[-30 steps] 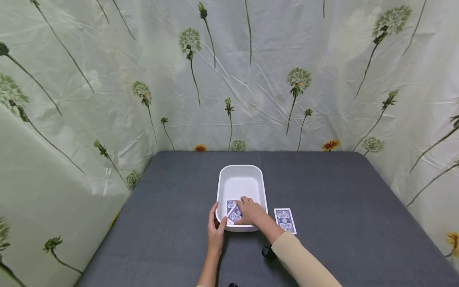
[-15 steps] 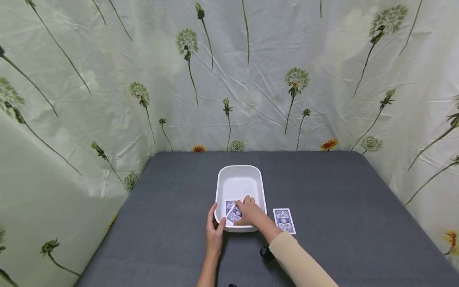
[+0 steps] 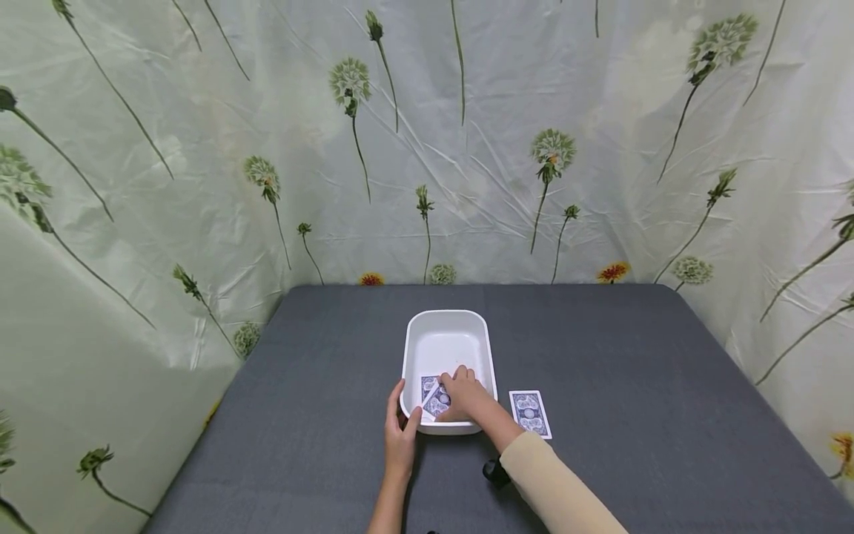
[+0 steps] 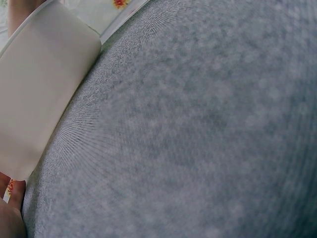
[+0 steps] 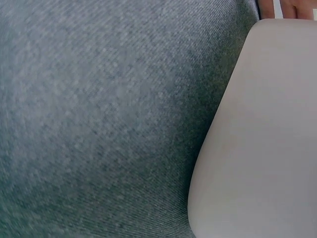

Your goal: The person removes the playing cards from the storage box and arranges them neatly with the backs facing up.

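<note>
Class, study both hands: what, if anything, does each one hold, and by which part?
The left hand holds the white tray at its near left corner. The right hand is over cards inside; whether it grips any cannot be told.

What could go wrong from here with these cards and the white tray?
The cards in the white tray overlap at an angle beside the right hand, so they might shift together. The right sleeve appears close to the loose card and could nudge it. The left hand holds only one near corner, so the white tray might swivel.
</note>
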Tool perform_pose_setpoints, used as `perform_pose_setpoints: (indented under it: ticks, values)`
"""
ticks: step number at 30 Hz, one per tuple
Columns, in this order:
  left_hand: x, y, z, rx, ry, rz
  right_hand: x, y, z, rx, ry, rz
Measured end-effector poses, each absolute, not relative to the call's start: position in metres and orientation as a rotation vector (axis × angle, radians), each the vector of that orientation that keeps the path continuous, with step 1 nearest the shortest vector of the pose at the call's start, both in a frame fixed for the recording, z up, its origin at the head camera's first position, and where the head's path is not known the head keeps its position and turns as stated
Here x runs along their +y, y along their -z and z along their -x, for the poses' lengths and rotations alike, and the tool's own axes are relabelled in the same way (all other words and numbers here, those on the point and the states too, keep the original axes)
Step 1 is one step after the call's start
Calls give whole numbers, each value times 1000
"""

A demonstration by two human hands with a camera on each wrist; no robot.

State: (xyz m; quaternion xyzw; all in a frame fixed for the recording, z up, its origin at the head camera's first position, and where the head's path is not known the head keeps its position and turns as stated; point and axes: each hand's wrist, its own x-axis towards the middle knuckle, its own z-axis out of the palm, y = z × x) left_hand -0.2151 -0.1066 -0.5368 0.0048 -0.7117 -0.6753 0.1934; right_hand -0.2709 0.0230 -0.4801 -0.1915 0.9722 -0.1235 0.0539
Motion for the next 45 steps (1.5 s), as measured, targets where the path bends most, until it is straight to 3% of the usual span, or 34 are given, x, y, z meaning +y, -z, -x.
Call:
perform_pose_setpoints:
  ticks: [13,31,45]
  values:
    - [-107,536,214,-1993,1893,-27,23,484,272,2988,497,614]
    - [-106,536,214,-1953,1897,16,23,485,270,3130,333,840]
    - [-106,536,215,-1960,1941,6,19,478,267,3055,126,811]
